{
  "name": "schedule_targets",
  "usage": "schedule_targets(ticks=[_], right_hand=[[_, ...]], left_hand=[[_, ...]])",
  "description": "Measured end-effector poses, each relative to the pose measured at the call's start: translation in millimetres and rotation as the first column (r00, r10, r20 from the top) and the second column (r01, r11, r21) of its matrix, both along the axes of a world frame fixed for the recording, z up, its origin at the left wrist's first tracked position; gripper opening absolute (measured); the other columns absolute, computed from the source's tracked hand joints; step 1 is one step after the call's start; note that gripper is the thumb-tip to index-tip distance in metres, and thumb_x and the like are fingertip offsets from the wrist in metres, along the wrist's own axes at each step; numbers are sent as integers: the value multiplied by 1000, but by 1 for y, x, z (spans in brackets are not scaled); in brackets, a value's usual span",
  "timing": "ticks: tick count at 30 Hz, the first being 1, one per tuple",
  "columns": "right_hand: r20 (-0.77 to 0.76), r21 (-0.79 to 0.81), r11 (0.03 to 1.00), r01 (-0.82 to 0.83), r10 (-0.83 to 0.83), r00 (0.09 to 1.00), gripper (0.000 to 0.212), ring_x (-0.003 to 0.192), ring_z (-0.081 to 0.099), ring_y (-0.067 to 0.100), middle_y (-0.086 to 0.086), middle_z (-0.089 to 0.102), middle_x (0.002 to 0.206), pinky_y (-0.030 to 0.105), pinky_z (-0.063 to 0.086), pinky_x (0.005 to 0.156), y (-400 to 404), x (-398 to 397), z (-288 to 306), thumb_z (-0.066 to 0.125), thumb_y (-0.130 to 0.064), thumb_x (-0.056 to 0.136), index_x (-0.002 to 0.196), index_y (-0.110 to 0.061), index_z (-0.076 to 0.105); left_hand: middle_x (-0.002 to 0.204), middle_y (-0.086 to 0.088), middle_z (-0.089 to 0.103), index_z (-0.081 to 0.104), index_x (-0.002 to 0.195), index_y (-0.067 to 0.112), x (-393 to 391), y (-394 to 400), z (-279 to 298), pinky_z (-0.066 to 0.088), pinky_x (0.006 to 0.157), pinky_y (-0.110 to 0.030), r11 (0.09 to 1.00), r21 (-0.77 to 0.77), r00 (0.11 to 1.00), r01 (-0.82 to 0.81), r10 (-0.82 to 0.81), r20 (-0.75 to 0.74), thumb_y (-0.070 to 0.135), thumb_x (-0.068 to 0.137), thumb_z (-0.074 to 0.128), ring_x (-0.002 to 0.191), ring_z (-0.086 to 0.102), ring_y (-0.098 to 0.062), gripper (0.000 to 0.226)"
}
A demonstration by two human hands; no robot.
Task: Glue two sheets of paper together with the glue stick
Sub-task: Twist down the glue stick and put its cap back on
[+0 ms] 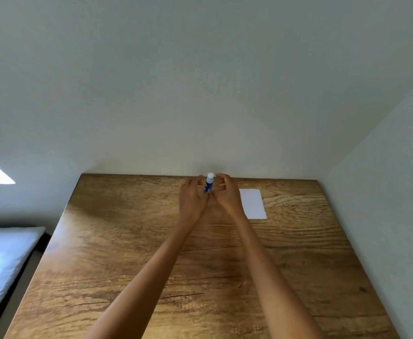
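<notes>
While both arms reach across the brown wood-grain table (127, 265), the left hand (192, 201) grips an upright blue glue stick with white cap (209, 183), right hand (226, 193) curled near it, likely uncapping next; white paper sheet (253, 203) lies just right.

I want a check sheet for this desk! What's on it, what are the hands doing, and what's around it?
Surface: wooden table, grainy, against the wall.
Job's things: glue stick, blue with white cap, upright between the hands; white paper flat on the table, right of the hands; one sheet or two cannot be told.
Clutter: nothing seen.
Hands: left hand holds the glue stick's body; right hand curls close by the cap, contact unclear.
Cables: nothing seen.
Surroundings: pale wall; white bedding at left.
</notes>
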State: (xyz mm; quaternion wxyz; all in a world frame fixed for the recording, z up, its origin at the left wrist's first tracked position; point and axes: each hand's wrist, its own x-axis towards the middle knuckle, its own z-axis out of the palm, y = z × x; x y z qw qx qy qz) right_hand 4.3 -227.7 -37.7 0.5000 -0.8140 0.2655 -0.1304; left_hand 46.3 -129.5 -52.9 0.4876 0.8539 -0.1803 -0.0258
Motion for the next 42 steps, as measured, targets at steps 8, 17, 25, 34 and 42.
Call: schedule_targets(ticks=[8,17,25,34,42], right_hand=[[-34,-18,999,-30,30,999,21,88,61,20,7,67,98,29,48,78,1,3,-5,51,-11,91,107,-12,64],[137,-71,954,-293,300,944,28,90,59,0,-7,63,104,6,44,74,11,-6,59,55,-21,91,120,-21,57],[197,-38,901,-432,431,881,30,88,57,16,12,58,105,18,52,68,37,10,135,46,-18,96,123,-5,51],[275,-411,899,-150,279,920,23,76,55,9,-1,67,88,18,37,63,61,13,180,63,-37,85,97,-17,67],[322,-310,896,-317,413,852,15,71,54,8,-9,58,82,8,43,61,70,7,194,63,-30,86,97,-22,56]], left_hand=[[102,-10,67,67,109,11,15,-5,4,50,76,-30,989,-43,990,140,-139,28,12,83,64,89,60,-21,26],[102,2,67,64,105,17,25,31,75,41,73,-20,940,-284,982,188,-183,42,18,89,59,92,59,-13,17],[108,-8,66,55,114,-3,37,65,167,51,79,-15,806,-476,930,352,-359,81,9,95,48,92,67,-7,23],[96,-5,72,63,103,9,30,85,208,51,82,-18,821,-494,951,286,-179,253,10,91,56,88,68,-7,14],[95,1,72,64,107,11,23,93,222,47,79,-7,855,-443,936,269,-123,331,12,89,60,90,66,-3,19]])
